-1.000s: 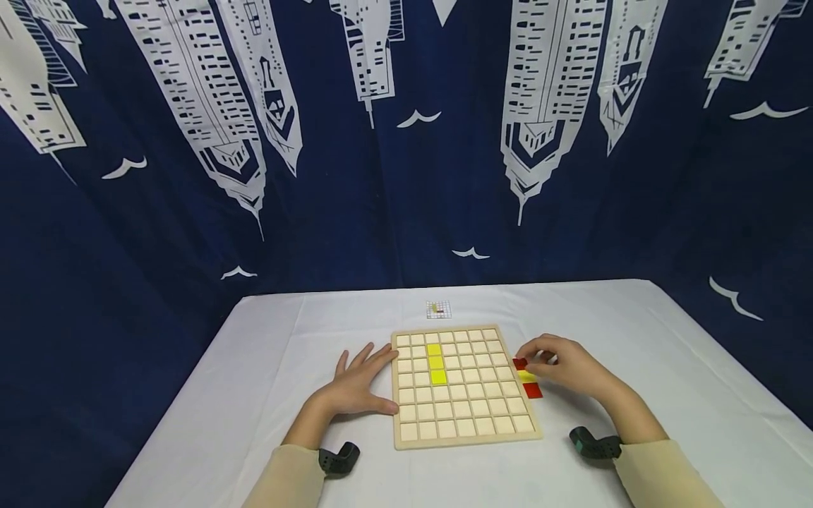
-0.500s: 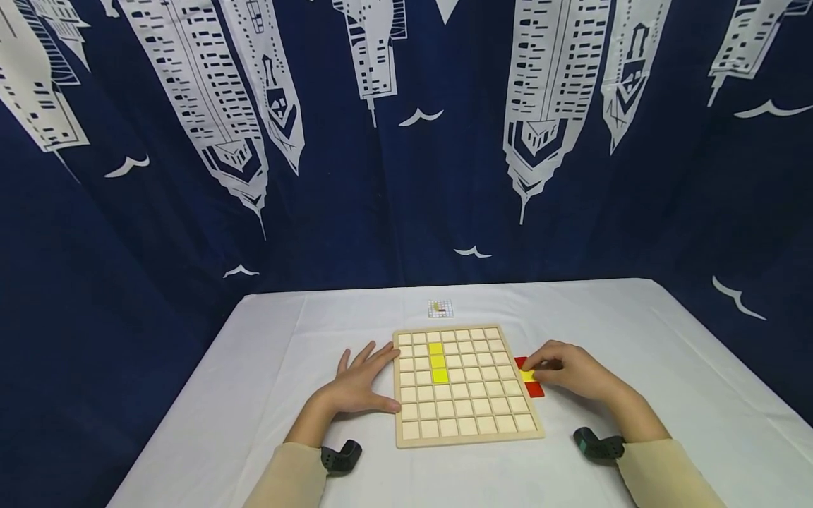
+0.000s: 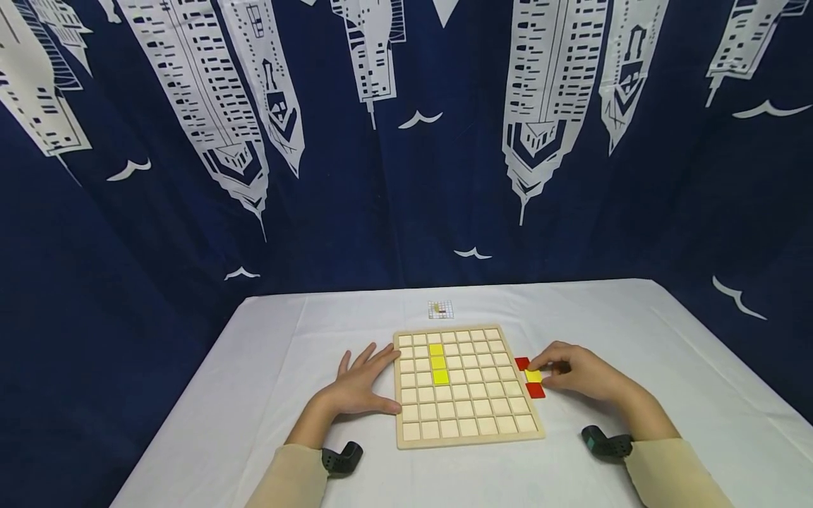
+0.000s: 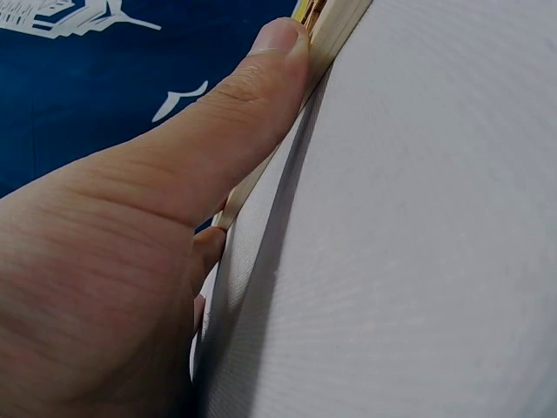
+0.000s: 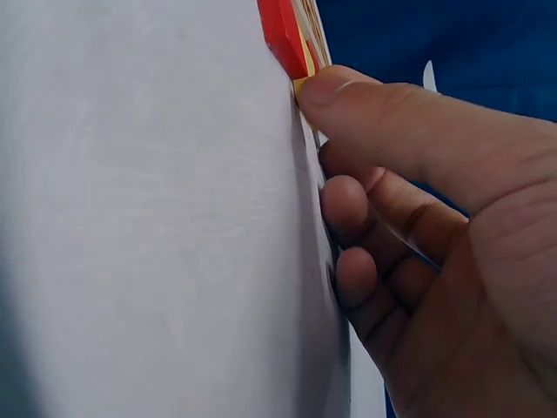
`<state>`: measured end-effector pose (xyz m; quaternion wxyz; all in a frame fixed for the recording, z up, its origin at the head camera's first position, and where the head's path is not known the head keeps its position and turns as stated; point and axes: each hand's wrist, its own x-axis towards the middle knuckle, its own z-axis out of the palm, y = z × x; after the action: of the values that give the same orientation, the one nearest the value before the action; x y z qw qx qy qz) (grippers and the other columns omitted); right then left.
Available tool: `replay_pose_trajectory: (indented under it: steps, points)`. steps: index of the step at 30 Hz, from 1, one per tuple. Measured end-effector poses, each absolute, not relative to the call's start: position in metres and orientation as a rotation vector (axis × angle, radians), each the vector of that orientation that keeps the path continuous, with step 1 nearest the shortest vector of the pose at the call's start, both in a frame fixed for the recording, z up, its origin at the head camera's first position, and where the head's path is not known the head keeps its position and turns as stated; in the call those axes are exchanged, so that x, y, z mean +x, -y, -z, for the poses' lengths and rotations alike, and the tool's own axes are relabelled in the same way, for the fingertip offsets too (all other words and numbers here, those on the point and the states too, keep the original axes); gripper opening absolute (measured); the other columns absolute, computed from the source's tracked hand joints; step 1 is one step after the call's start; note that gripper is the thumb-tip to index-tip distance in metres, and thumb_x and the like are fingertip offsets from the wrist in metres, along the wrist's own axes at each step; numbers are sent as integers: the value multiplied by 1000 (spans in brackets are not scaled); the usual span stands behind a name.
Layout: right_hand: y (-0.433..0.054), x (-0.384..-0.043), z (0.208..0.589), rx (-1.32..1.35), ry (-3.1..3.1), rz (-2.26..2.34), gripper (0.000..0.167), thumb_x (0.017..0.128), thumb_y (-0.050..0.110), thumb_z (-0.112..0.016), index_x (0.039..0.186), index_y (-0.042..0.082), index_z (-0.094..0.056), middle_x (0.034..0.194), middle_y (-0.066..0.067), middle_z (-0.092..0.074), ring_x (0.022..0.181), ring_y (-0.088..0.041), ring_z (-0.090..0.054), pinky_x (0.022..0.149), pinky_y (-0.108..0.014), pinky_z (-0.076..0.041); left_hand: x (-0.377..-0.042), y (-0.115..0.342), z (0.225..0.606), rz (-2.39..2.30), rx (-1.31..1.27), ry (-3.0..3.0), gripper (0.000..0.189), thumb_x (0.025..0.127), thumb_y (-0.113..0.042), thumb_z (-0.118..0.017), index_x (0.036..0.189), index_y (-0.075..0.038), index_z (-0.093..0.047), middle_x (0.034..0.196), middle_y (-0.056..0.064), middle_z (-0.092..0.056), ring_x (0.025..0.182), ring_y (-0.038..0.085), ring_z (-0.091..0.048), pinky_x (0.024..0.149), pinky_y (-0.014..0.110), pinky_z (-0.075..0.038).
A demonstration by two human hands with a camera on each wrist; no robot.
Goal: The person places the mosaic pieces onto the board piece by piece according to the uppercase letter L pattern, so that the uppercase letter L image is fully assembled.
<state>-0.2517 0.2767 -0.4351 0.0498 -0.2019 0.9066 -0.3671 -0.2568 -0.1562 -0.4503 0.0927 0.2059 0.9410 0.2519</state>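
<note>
A wooden grid board (image 3: 479,443) lies on the white tablecloth, with a column of three yellow tiles (image 3: 438,363) in its squares. My left hand (image 3: 352,390) is spread along the board's left edge; its thumb (image 4: 274,65) presses the wooden rim in the left wrist view. Off the board's right edge, my right hand (image 3: 581,372) pinches a yellow tile (image 3: 533,377) between thumb and fingers. One red tile (image 3: 521,363) lies behind it and another red tile (image 3: 536,390) in front. In the right wrist view, the thumb covers most of the yellow tile.
A small printed grid card (image 3: 440,309) with coloured squares lies beyond the board. Behind the table (image 3: 209,423) hangs a dark blue curtain (image 3: 381,212) with white buildings. Each wrist wears a black device (image 3: 343,458).
My right hand has moved from the rear red tile onto the loose yellow tile and shifted it slightly right, away from the board. The left hand stays against the board.
</note>
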Motion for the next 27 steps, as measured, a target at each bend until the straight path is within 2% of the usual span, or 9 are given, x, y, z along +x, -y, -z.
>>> replay_pose_trajectory:
  steps: [13, 21, 27]
  points:
    - [-276, -253, 439, -677, -2841, 1060, 28, 82, 3, -77, 105, 19, -74, 98, 3, -67, 75, -4, -48, 63, -19, -42, -256, 154, 452, -728, 607, -2814, 108, 67, -62, -82, 156, -22, -35, 168, 2, -23, 158, 34, -6, 121, 69, 8]
    - [-273, -252, 437, -622, -2846, 1053, 27, 82, 5, -77, 105, 18, -74, 97, 1, -65, 72, -4, -48, 62, -20, -42, -256, 155, 451, -738, 614, -2808, 108, 68, -61, -82, 156, -22, -34, 168, 2, -22, 158, 34, -6, 121, 69, 9]
    - [-271, -251, 435, -592, -2862, 1044, 30, 83, 9, -77, 112, 14, -72, 100, 0, -64, 75, -5, -48, 63, -20, -43, -255, 155, 451, -741, 625, -2809, 108, 69, -60, -82, 156, -21, -34, 168, 2, -22, 158, 35, -6, 121, 69, 7]
